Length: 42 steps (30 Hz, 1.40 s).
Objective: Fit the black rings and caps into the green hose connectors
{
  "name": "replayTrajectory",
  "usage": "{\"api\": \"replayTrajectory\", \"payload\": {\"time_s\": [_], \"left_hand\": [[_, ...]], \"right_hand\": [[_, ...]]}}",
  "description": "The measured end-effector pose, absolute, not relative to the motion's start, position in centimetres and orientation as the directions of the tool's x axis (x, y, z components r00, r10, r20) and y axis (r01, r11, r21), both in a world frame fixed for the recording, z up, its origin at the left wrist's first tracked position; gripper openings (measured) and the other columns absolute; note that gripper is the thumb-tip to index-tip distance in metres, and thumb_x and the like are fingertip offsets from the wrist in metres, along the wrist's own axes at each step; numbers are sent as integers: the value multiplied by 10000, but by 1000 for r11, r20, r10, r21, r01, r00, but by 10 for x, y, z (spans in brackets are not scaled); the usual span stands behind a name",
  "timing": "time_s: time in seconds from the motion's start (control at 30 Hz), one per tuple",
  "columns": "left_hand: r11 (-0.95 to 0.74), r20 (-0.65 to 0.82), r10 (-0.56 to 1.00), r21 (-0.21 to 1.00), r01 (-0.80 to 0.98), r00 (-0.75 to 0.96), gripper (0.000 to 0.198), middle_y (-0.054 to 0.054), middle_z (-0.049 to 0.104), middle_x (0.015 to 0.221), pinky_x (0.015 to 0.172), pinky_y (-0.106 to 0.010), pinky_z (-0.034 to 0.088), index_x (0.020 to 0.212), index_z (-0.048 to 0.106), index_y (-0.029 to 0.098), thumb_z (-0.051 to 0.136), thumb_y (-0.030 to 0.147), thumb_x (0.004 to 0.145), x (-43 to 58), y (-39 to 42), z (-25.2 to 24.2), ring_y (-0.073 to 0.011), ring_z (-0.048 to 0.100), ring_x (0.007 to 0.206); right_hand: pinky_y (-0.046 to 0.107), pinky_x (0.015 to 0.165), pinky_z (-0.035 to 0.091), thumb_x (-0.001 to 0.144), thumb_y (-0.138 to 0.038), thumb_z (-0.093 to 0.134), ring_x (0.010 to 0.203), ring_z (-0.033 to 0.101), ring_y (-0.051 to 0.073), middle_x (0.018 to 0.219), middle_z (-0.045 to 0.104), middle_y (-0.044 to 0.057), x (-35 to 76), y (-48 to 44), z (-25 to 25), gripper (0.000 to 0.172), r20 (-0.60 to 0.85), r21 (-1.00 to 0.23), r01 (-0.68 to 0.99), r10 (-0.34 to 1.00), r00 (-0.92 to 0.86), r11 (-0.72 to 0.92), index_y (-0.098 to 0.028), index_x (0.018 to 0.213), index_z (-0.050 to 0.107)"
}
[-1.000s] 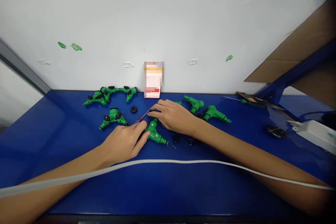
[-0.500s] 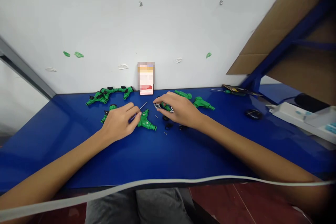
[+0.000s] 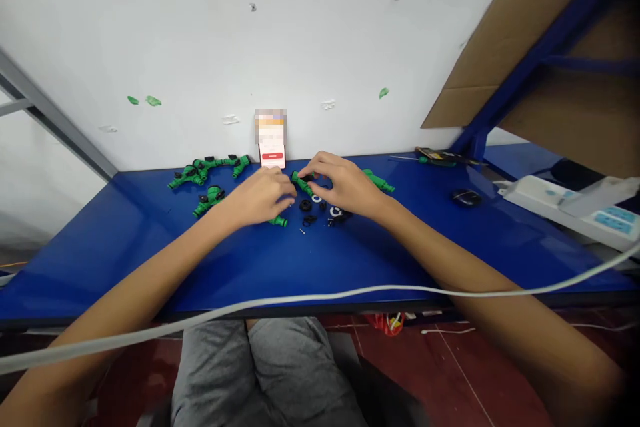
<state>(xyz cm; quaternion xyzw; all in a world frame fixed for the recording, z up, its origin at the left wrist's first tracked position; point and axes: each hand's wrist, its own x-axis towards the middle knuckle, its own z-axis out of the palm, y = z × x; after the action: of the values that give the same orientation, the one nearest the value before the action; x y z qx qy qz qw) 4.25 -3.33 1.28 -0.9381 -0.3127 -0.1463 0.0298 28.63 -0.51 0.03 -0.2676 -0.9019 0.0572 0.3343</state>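
My right hand [image 3: 346,184] has its thumb and fingers closed about a green hose connector [image 3: 301,183] with a black part, partly covered by the fingers. To its left, my left hand [image 3: 265,196] is curled, thumb near the fingers; what sits between them, if anything, is hidden. Under that hand lies a green Y-shaped hose splitter [image 3: 279,221], mostly covered. Between and below the hands are a black ring [image 3: 305,205], a white ring [image 3: 336,212], small black parts [image 3: 309,220] and a screw [image 3: 302,231].
Several green splitters with black levers [image 3: 205,165] lie along the wall, another [image 3: 209,200] nearer. A phone [image 3: 273,147] leans on the wall. A green fitting [image 3: 379,180], a computer mouse [image 3: 466,197] and a power strip [image 3: 570,210] are to the right. A white cable [image 3: 350,294] crosses the front.
The view has tilted down slightly. My left hand has moved right over the splitter, and the metal shaft it held no longer shows. The silvery part at my right fingertips is out of sight.
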Motion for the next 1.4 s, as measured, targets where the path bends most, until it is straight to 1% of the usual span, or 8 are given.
{"api": "replayTrajectory", "payload": {"time_s": [0.1, 0.3, 0.47, 0.67, 0.93, 1.07, 1.3, 1.4], "left_hand": [[-760, 424, 635, 194, 620, 646, 251, -74, 798, 1041, 945, -413, 535, 1051, 814, 200, 586, 238, 954, 28, -36, 24, -244, 702, 966], [-642, 427, 766, 523, 560, 480, 252, -62, 799, 956, 836, -327, 571, 1005, 823, 186, 665, 355, 907, -1, -35, 18, -191, 721, 829], [-612, 412, 776, 673, 414, 477, 343, -78, 789, 956, 750, -279, 588, 1115, 770, 174, 697, 443, 917, 9, -35, 8, -175, 730, 811], [-499, 323, 826, 801, 331, 462, 291, -76, 767, 842, 734, -308, 621, 1027, 746, 143, 755, 395, 881, 16, -37, 6, -176, 740, 744], [-464, 258, 833, 807, 364, 489, 299, -87, 782, 826, 748, -323, 612, 1001, 786, 133, 794, 369, 818, 9, -32, 7, -191, 738, 761], [-501, 288, 838, 741, 446, 464, 246, -75, 776, 812, 733, -295, 590, 945, 787, 131, 770, 324, 794, 0, -31, 14, -173, 715, 739], [-582, 300, 803, 583, 566, 516, 173, -60, 780, 836, 728, -276, 575, 906, 786, 158, 714, 235, 769, -18, -26, 20, -161, 707, 736], [-609, 252, 773, 553, 569, 583, 174, -56, 787, 851, 712, -270, 567, 920, 788, 167, 698, 210, 777, -18, -26, 18, -163, 716, 734]], "right_hand": [[369, 821, 517, 948, -158, 626, 928, 650, 231, 1112, 675, 76, 280, -3, -9, 273, 595, -289, 417, 504, -626, 861, -260, 1164, 757], [361, 803, 517, 961, -195, 641, 878, 637, 218, 1085, 675, 69, 264, -4, -20, 272, 609, -313, 353, 471, -638, 882, -258, 1205, 744], [352, 793, 527, 975, -214, 615, 846, 637, 207, 1055, 690, 64, 254, -12, -19, 218, 655, -285, 306, 417, -630, 908, -245, 1156, 732], [354, 822, 524, 1003, -238, 551, 897, 657, 222, 1051, 719, 69, 252, -23, -19, 214, 595, -294, 423, 511, -620, 857, -251, 1131, 722], [340, 757, 531, 969, -285, 607, 799, 671, 200, 982, 741, 60, 240, -28, -28, 152, 593, -471, 408, 623, -509, 782, -222, 1084, 685], [344, 752, 532, 949, -304, 658, 831, 687, 207, 1010, 746, 62, 237, -32, -28, 231, 572, -516, 399, 651, -499, 758, -219, 1163, 641], [429, 918, 529, 905, -433, 775, 1028, 671, 283, 1106, 733, 101, 235, -43, -25, 344, 444, -354, 447, 568, -693, 822, -213, 1148, 673], [458, 943, 518, 921, -412, 769, 1053, 648, 310, 1073, 733, 112, 234, -40, -30, 261, 386, -258, 446, 514, -766, 857, -206, 1075, 722]]}}
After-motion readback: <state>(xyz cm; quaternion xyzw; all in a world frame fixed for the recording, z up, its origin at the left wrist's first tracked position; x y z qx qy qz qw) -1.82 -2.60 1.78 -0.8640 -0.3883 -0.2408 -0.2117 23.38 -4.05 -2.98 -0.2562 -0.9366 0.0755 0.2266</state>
